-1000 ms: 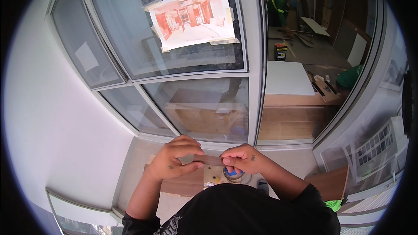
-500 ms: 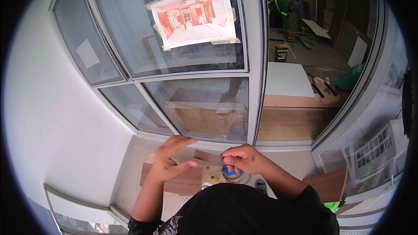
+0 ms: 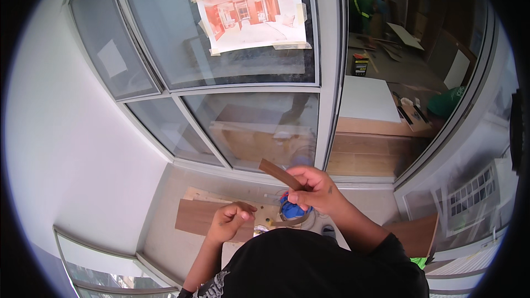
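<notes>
My right hand (image 3: pixel 316 189) pinches a brown wood-grain edging strip (image 3: pixel 280 174) between thumb and fingers. The strip's free end points up and left, in front of the glass. Lower down on the left, my left hand (image 3: pixel 234 221) has its fingers curled in toward the thumb, and nothing shows in it. Behind that hand lies a flat brown wood-grain panel (image 3: pixel 193 218) on the floor. A blue item (image 3: pixel 291 209) sits just below my right hand, with a curved brown band (image 3: pixel 295 222) around its lower side.
A framed window (image 3: pixel 248 132) stands ahead, with a taped-up room picture (image 3: pixel 254 15) on it. Through the doorway, people in green work near a white board (image 3: pixel 369 99) and a black box (image 3: pixel 360 65). A brown board (image 3: pixel 414 234) leans at right.
My right hand has risen slightly, lifting the edging strip and tilting it upward. My left hand has dropped lower and to the right, its spread fingers now curled in.
</notes>
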`<state>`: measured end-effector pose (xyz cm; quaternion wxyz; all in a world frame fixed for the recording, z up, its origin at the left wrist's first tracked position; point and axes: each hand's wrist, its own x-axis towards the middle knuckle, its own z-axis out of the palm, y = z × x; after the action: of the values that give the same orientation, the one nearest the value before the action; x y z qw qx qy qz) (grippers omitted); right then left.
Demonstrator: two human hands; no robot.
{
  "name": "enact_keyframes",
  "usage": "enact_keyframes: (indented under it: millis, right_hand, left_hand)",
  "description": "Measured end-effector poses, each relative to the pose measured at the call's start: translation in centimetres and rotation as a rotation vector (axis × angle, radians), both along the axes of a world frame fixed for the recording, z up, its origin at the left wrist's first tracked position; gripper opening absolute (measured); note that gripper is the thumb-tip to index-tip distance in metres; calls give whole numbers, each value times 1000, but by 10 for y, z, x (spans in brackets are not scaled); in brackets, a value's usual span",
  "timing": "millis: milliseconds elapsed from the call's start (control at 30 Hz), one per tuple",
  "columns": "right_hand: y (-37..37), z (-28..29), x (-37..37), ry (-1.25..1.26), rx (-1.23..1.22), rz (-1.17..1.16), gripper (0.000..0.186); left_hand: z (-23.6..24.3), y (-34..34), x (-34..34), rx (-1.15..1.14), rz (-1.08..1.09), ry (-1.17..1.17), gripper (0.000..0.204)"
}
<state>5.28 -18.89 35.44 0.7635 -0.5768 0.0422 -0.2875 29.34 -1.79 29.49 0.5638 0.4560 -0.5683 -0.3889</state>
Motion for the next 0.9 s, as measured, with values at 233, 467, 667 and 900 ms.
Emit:
enact_keyframes:
  millis: [233,467,667,900]
  right_hand:
    - [-4,7,23,-160,-30,-156,42]
    - [-11,10,23,-163,25,-226,35]
    - [-14,16,27,-384,159,-330,34]
    - [-23,24,25,-437,346,-294,46]
  left_hand:
    - [0,-11,-22,175,54,-116,15]
    - [-6,-8,-21,233,78,-156,17]
    - [-1,-22,-26,201,68,-224,35]
    - [2,-33,-40,186,-59,-335,63]
